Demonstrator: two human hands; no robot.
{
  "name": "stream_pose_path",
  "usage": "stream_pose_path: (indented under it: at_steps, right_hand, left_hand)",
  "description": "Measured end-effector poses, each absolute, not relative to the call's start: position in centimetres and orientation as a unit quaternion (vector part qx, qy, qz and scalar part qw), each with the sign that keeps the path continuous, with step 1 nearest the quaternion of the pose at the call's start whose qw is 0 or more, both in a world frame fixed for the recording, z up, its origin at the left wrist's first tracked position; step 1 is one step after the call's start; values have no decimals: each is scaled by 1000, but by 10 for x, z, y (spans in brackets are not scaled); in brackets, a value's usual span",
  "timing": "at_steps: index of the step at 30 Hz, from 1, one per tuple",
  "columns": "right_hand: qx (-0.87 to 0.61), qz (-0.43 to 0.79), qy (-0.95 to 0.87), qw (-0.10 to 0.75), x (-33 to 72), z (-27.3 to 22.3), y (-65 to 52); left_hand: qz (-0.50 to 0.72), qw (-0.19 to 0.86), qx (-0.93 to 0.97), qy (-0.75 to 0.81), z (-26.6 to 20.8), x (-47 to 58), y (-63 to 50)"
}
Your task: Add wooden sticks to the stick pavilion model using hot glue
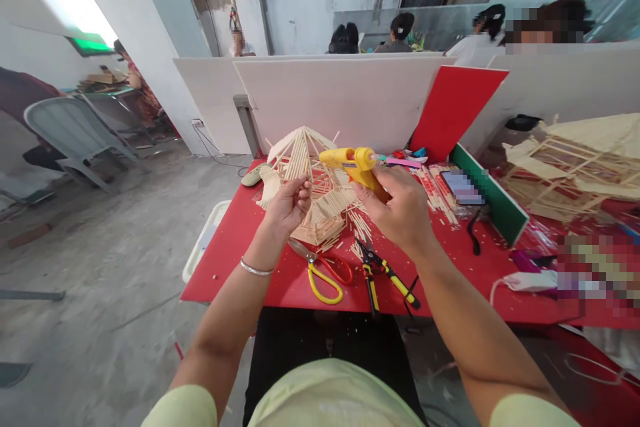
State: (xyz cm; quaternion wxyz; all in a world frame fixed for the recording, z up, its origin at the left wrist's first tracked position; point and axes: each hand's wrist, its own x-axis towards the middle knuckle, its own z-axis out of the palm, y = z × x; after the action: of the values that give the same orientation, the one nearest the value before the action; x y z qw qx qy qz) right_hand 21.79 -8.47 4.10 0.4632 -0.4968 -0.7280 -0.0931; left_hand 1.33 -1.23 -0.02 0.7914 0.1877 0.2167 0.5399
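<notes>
Pale shirt (330,397) nearest. Right grip (406,205) holding yellow glue gun (357,159); left grip (289,205) curled, can't tell if holding. Stick model (323,208) just beyond left grip. Best: steady nozzle (324,158), dab sparingly.

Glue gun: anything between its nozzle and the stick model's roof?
Nothing visible between the yellow glue gun and the pale stick roof. The left hand sits close, below and left of the nozzle, overlapping the roof's lower end; one view leaves depth unsure.
</notes>
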Motion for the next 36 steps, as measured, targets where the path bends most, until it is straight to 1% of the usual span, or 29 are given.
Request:
stream_pose_path:
  at_steps: [7, 11, 25, 36]
  right_hand:
    - [-491, -70, -728, 473, 215, 31, -75]
    - [-489, -61, -724, 482, 211, 29, -70]
    - [-489, -38, -717, 495, 207, 25, -69]
    - [-494, -53, -712, 496, 205, 26, -70]
  left_hand:
    - [600, 724, 212, 266, 1, 20, -12]
    - [613, 702, 236, 276, -3, 21, -10]
    - [598, 706, 247, 289, -4, 13, -6]
    - [587, 708, 280, 276, -5, 11, -8]
